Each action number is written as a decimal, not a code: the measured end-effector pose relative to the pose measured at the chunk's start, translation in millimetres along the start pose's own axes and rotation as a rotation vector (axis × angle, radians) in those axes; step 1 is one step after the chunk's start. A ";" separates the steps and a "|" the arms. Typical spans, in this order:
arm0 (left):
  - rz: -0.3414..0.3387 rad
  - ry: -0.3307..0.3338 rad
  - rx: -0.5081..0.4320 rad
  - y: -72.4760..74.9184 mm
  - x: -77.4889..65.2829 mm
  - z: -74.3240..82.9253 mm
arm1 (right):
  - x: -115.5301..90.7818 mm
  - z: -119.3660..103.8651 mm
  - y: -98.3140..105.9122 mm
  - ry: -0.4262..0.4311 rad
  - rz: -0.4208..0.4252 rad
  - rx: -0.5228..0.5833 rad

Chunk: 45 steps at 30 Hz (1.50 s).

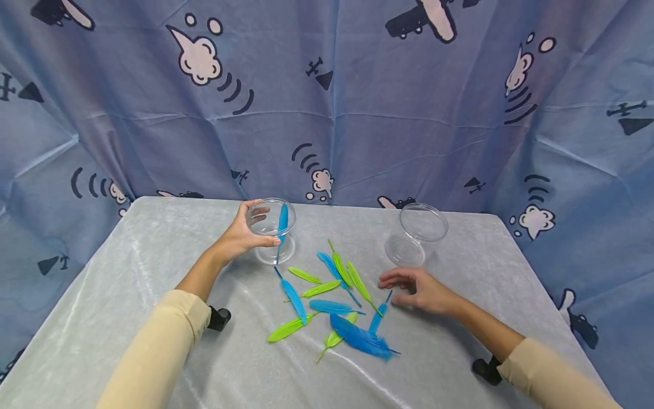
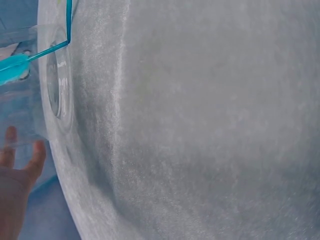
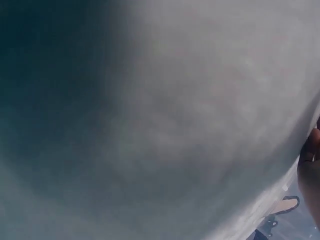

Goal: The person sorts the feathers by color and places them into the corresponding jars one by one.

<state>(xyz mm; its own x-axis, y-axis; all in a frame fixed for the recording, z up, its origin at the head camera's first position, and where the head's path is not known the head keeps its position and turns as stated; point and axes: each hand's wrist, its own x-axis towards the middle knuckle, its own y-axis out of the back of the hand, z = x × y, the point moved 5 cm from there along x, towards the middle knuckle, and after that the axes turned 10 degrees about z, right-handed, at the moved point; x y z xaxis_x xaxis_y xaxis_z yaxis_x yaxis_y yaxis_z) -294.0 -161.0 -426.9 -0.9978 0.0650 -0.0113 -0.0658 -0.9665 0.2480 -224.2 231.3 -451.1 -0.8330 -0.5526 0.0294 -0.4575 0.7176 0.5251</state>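
My left hand [image 1: 244, 230] grips a clear plastic cup [image 1: 255, 227] at the table's far left, thumb in front and fingers round the back. A blue feather [image 1: 283, 218] stands inside this cup; the left wrist view also shows the feather [image 2: 15, 67] through the clear wall. My right hand [image 1: 421, 289] is over the table on the right, fingers loosely bent, with a gap between thumb and fingers. The stem of a blue feather [image 1: 378, 318] lies just by its fingertips. In the right wrist view only part of the right hand [image 3: 310, 170] shows at the edge.
Several green feathers [image 1: 321, 288] and blue feathers [image 1: 360, 338] lie scattered and overlapping mid-table. A second clear cup [image 1: 424, 240] stands at the far right, beyond my right hand. Pale grey cloth covers the table [image 1: 128, 318]; a blue patterned curtain [image 1: 286, 85] hangs behind it.
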 end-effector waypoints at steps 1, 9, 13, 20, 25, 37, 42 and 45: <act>-0.001 0.000 0.001 -0.3 0.0 0.4 | -1.1 1.6 -0.4 -0.006 0.002 0.002; 0.000 -0.002 0.002 -0.9 -0.5 1.7 | -4.1 5.0 -1.5 -0.047 0.009 0.017; 0.000 -0.006 0.003 -0.9 -0.7 1.8 | -3.4 4.8 -2.0 -0.042 0.010 0.012; 0.000 -0.004 -0.005 -0.8 -0.5 2.0 | -1.3 4.1 -2.2 -0.036 0.005 -0.011; -0.001 -0.003 -0.009 -1.2 -0.6 2.8 | 0.6 5.1 -2.3 -0.041 0.001 -0.030; -0.004 -0.001 -0.013 -2.5 -1.8 2.2 | 3.4 5.1 -4.1 -0.052 0.007 -0.030; 0.004 0.002 -0.008 -1.2 -2.3 1.9 | 5.7 4.2 -4.8 -0.059 0.015 -0.041; 0.003 0.003 -0.006 -1.7 -1.8 2.1 | 5.5 4.2 -4.2 -0.062 0.015 -0.039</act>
<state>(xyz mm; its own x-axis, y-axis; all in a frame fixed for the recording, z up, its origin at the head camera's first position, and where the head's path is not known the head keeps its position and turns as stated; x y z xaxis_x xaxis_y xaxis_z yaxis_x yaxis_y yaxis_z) -292.1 -158.9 -425.2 -0.9980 0.0610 -0.0133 -0.0625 -0.9682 0.2421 -228.2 227.0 -456.7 -0.8577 -0.5139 -0.0143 -0.4334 0.7078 0.5578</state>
